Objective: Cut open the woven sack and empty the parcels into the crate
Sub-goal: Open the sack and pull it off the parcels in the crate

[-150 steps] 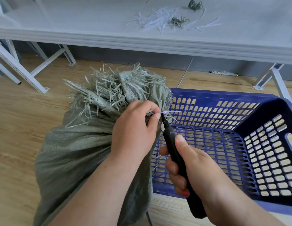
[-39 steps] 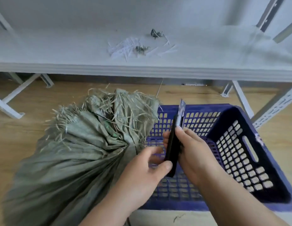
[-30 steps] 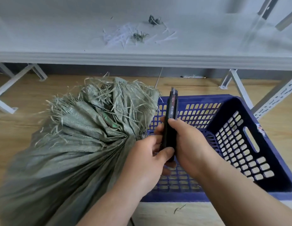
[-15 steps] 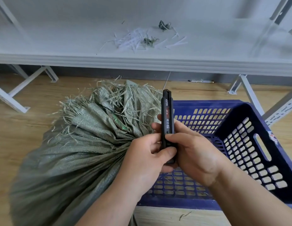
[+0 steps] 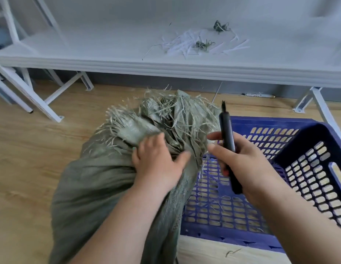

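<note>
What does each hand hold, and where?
Right hand: black cutter, around its lower handle. Left hand: woven sack, at its gathered neck.

No legible text, label or number on any visible surface.

I see the grey-green sack [image 5: 101, 183], frayed neck bunched, leaning against the blue crate [image 5: 309, 168] at its 3 o'clock.

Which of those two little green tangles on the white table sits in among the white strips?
The nearer green tangle, which lies on the right part of the pile of white strips. The farther tangle sits behind, on bare table, with only a stray strip nearby.
</note>
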{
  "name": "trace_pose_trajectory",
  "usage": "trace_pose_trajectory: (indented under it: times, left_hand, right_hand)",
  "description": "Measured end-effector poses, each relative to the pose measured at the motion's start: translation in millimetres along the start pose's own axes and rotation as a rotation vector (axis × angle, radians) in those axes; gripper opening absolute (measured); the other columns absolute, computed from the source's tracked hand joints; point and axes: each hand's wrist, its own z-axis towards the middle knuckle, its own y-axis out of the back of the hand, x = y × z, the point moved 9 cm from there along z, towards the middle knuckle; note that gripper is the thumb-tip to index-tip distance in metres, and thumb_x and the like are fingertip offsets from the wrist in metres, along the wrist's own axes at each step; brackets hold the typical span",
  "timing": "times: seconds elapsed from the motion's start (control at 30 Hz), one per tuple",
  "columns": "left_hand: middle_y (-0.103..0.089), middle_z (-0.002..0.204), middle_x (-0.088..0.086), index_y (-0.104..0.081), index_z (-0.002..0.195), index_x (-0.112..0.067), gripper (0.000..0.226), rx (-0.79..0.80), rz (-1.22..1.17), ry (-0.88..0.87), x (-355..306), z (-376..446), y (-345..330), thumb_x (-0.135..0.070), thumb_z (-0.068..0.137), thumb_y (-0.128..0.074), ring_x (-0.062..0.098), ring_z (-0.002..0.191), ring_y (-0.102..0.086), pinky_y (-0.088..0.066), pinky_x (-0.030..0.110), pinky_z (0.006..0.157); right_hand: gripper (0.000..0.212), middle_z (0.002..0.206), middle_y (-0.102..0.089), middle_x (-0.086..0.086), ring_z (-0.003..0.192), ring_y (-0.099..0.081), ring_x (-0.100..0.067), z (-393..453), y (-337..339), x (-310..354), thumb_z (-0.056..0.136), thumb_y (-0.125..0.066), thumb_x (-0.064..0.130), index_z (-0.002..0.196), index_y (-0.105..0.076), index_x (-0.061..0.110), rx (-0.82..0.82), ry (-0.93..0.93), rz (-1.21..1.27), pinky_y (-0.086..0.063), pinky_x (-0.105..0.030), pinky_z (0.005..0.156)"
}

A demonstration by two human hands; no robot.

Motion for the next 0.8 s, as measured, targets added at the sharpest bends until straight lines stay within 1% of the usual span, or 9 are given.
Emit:
trace_pose_trajectory:
  times: [0.07, 0.13, 0.27, 0.33, 0.43, 0.5, 0.57, 0.7, 0.8]
  left_hand:
    - [-0.031, 0.153, -0.006, -0.036, 0.142, -0.031, 0.065, 0.070, 0.246, -0.183, -16.9, -6.2, -27.3, -0.060, 0.086, -0.052, 0.020, 0.146, -0.011, 0.002, 0.052, 0.116]
    - [-0.035, 0.147, -0.014, -0.048, 0.131, -0.041, 0.042, 0.176, 0.266, -0.391, -34.7, -18.8, -53.7, -0.037, 0.090, -0.056, 0.016, 0.146, -0.007, 0.010, 0.053, 0.114]
    - [-0.036, 0.148, -0.018, -0.061, 0.118, -0.041, 0.048, 0.431, 0.225, -0.644, -51.7, -47.4, -94.2, -0.005, 0.089, -0.049, 0.005, 0.146, -0.003, 0.017, 0.043, 0.115]
    - [-0.043, 0.142, -0.016, -0.067, 0.111, -0.036, 0.041, 0.408, 0.118, -0.657, -52.2, -45.7, -91.1, -0.006, 0.088, -0.050, 0.005, 0.142, -0.020, 0.008, 0.038, 0.119]
    - [-0.056, 0.122, -0.016, -0.067, 0.108, -0.034, 0.026, 0.158, -0.008, -0.671, -50.6, -28.5, -58.1, -0.022, 0.085, -0.064, 0.009, 0.126, -0.043, -0.019, 0.038, 0.117]
    - [-0.044, 0.139, -0.012, -0.050, 0.132, -0.034, 0.059, 0.118, 0.130, -0.570, -37.1, -19.7, -51.6, -0.048, 0.078, -0.069, 0.013, 0.137, -0.030, -0.014, 0.039, 0.118]
    - [-0.025, 0.155, -0.009, -0.027, 0.148, -0.031, 0.093, 0.286, 0.396, -0.461, -17.5, -20.1, -73.4, -0.064, 0.071, -0.068, 0.016, 0.147, -0.007, 0.007, 0.048, 0.118]
    - [-0.049, 0.142, -0.010, -0.050, 0.134, -0.034, 0.049, 0.369, 0.505, -0.492, -13.6, -32.3, -99.5, -0.031, 0.087, -0.063, 0.014, 0.147, -0.013, 0.022, 0.051, 0.110]
    - [-0.057, 0.129, -0.010, -0.060, 0.120, -0.035, 0.035, 0.235, 0.348, -0.476, -15.9, -17.5, -74.8, -0.038, 0.086, -0.064, 0.010, 0.135, -0.039, 0.010, 0.045, 0.116]
  right_hand:
    - [0.016, 0.072, -0.066, 0.007, 0.052, -0.045, -0.010, 1.3, -1.2, 10.2, 0.088, -0.066, 0.011, 0.093, -0.069, 0.026, -0.039, 0.094, -0.025, -0.040, -0.027, 0.054]
    - [0.024, 0.085, -0.071, 0.010, 0.056, -0.052, -0.002, 1.2, -0.1, 20.6, 0.089, -0.062, 0.009, 0.097, -0.069, 0.031, -0.084, 0.203, -0.155, -0.044, -0.027, 0.061]
    - [0.036, 0.078, -0.065, 0.011, 0.061, -0.058, -0.011, -2.6, -23.7, 10.3, 0.093, -0.055, 0.010, 0.109, -0.063, 0.042, 0.085, 0.220, -0.411, -0.050, -0.030, 0.066]
    - [0.035, 0.081, -0.066, 0.009, 0.065, -0.060, -0.014, 3.8, -26.9, -18.0, 0.093, -0.053, 0.013, 0.115, -0.061, 0.040, 0.150, 0.112, -0.516, -0.051, -0.034, 0.067]
    - [0.035, 0.089, -0.066, -0.003, 0.078, -0.064, -0.025, 18.7, 4.0, -61.8, 0.091, -0.053, 0.015, 0.124, -0.054, 0.027, 0.101, -0.126, -0.844, -0.053, -0.035, 0.068]
    - [0.038, 0.083, -0.060, -0.003, 0.071, -0.062, -0.023, 19.6, 25.7, -74.0, 0.092, -0.053, 0.014, 0.128, -0.051, 0.023, 0.051, -0.254, -0.974, -0.050, -0.031, 0.058]
    - [0.033, 0.086, -0.057, -0.003, 0.068, -0.056, -0.020, 20.6, 30.3, -61.8, 0.094, -0.050, 0.014, 0.125, -0.051, 0.020, -0.036, -0.183, -1.014, -0.044, -0.029, 0.055]
    - [0.025, 0.087, -0.062, -0.001, 0.064, -0.051, -0.016, 9.8, -9.8, -24.3, 0.093, -0.051, 0.014, 0.114, -0.060, 0.023, -0.030, 0.158, -0.780, -0.039, -0.028, 0.059]
    - [0.029, 0.073, -0.058, 0.014, 0.057, -0.051, -0.007, 1.2, -32.8, -54.5, 0.090, -0.057, 0.014, 0.114, -0.063, 0.029, 0.161, -0.019, -0.564, -0.042, -0.024, 0.058]
